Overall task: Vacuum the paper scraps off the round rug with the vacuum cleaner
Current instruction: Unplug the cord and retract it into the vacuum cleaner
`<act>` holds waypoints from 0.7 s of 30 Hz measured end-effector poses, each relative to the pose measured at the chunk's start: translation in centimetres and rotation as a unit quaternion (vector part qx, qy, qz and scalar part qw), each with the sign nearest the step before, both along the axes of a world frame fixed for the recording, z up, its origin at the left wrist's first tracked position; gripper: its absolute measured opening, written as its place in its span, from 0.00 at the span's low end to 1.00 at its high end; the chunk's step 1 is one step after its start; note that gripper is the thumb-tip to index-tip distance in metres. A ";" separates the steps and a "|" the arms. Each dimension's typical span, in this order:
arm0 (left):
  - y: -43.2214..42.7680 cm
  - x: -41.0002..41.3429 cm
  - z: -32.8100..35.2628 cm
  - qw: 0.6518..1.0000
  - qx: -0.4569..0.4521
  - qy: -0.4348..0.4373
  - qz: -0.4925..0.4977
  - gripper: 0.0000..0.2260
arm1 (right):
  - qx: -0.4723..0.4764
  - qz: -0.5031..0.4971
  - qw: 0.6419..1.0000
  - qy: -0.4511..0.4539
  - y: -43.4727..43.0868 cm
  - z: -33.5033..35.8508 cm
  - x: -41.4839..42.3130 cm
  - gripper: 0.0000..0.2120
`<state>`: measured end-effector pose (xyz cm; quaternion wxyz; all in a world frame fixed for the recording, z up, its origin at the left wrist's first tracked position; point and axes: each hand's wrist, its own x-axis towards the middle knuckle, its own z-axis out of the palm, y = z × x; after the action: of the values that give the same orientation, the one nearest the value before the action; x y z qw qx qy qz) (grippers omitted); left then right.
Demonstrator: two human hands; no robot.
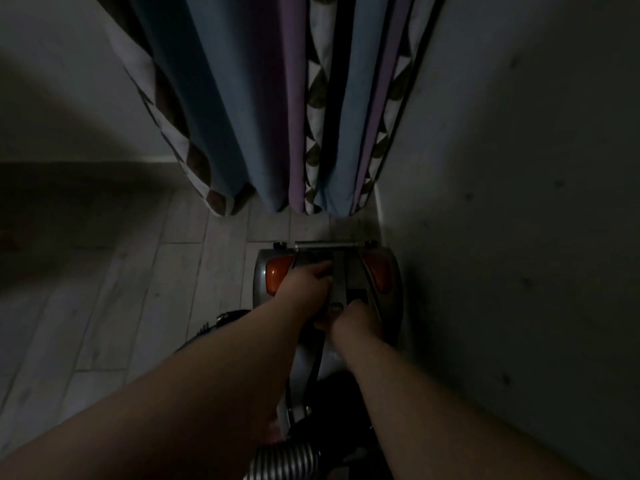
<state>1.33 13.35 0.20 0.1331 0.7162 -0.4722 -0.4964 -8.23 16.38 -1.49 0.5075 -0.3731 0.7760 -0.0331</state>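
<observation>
A grey canister vacuum cleaner (367, 271) with orange side panels stands on the floor in a dim corner, close to the wall on the right. My left hand (306, 284) reaches down onto its top and curls over the central carry handle. Just behind it, my right hand (353, 322) grips the nearer end of the same handle. The ribbed grey hose (284, 459) leaves the near end of the machine at the bottom of the view. Neither the round rug nor any paper scraps are in view.
A long curtain (277, 116) in blue, purple and a leaf pattern hangs to the floor just beyond the vacuum. A dark wall (502, 237) runs along the right. Pale wood-look floor planks (138, 306) stretch to the left.
</observation>
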 end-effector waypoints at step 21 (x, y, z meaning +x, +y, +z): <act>-11.8 -0.9 -19.4 0.988 -0.004 -0.075 -0.137 0.19 | 0.032 0.171 0.985 0.005 -11.6 -17.6 -0.7 0.23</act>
<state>0.41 1.51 -19.20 0.0307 0.6792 -0.5765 -0.4532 -8.92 4.75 -19.14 0.5136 -0.4841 0.7038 0.0807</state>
